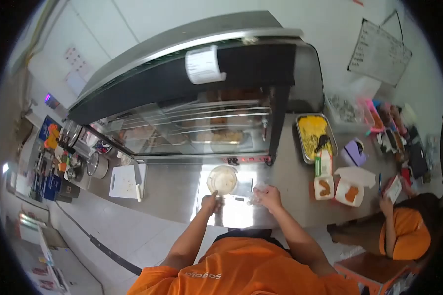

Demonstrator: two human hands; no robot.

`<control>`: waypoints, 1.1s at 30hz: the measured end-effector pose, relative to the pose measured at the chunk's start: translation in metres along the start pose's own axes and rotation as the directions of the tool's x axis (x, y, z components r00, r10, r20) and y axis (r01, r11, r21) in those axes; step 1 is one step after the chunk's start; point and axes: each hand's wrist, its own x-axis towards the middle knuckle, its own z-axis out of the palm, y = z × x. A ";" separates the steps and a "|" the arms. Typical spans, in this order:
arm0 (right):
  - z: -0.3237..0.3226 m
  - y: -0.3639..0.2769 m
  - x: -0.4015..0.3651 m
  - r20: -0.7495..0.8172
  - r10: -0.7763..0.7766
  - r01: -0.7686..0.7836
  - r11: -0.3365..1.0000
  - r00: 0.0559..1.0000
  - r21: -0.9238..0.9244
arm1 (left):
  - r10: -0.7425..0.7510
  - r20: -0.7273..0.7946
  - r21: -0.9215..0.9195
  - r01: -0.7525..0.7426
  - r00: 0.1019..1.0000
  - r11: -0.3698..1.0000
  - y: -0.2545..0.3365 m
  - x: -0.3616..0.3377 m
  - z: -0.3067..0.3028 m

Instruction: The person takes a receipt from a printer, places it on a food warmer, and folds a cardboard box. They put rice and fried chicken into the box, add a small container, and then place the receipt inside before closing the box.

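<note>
A round, clear bowl with whitish contents sits on the steel counter in front of me. Just below it lies a white kitchen scale with a small dark display. My left hand is closed at the front left of the bowl, its thumb at the rim; what its fingers hold is hidden. To the right of the scale, my right hand is shut on a crumpled piece of clear plastic.
A glass food warmer stands behind the bowl. To its right are a tray of yellow food and two food boxes. A cutting board with a knife lies left. A seated person is at right.
</note>
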 end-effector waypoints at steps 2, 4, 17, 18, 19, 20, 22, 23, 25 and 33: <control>0.014 -0.011 0.002 -0.076 -0.206 0.175 0.940 0.976 -0.294 | 0.002 0.054 -0.095 0.004 0.999 0.995 -0.004 0.001 0.002; 0.022 -0.016 0.005 -0.014 -0.138 0.135 0.984 0.990 -0.120 | -0.010 0.046 -0.180 0.018 0.999 0.984 -0.014 0.006 0.002; 0.049 0.054 0.043 0.530 0.233 -0.579 0.358 0.815 0.732 | 0.086 0.019 0.061 -0.087 0.996 0.994 0.007 -0.034 0.032; 0.039 0.044 0.027 0.498 0.269 -0.566 0.405 0.824 0.718 | 0.111 0.034 0.139 -0.114 0.993 0.984 0.010 -0.035 0.030; 0.029 0.028 0.008 0.464 0.302 -0.553 0.450 0.833 0.701 | 0.136 0.049 0.216 -0.144 0.989 0.966 0.012 -0.033 0.028; 0.017 0.008 -0.012 0.457 0.294 -0.543 0.455 0.840 0.706 | 0.190 0.020 0.187 -0.190 0.982 0.964 0.007 -0.030 0.028; -0.007 -0.030 -0.053 0.416 0.216 -0.455 0.604 0.884 0.654 | 0.244 0.035 0.129 -0.247 0.969 0.960 0.000 -0.028 0.028; -0.013 -0.045 -0.064 0.409 0.224 -0.456 0.598 0.885 0.660 | 0.287 0.044 0.075 -0.290 0.957 0.954 -0.004 -0.029 0.027; -0.020 -0.071 -0.072 0.069 0.129 -0.143 0.957 0.989 0.253 | 0.154 0.135 0.117 -0.170 0.979 0.978 0.003 -0.040 0.017; -0.047 -0.369 -0.107 -0.463 -0.871 0.877 0.343 0.163 -0.337 | 0.906 0.099 0.420 -0.843 0.411 0.336 0.071 -0.016 0.016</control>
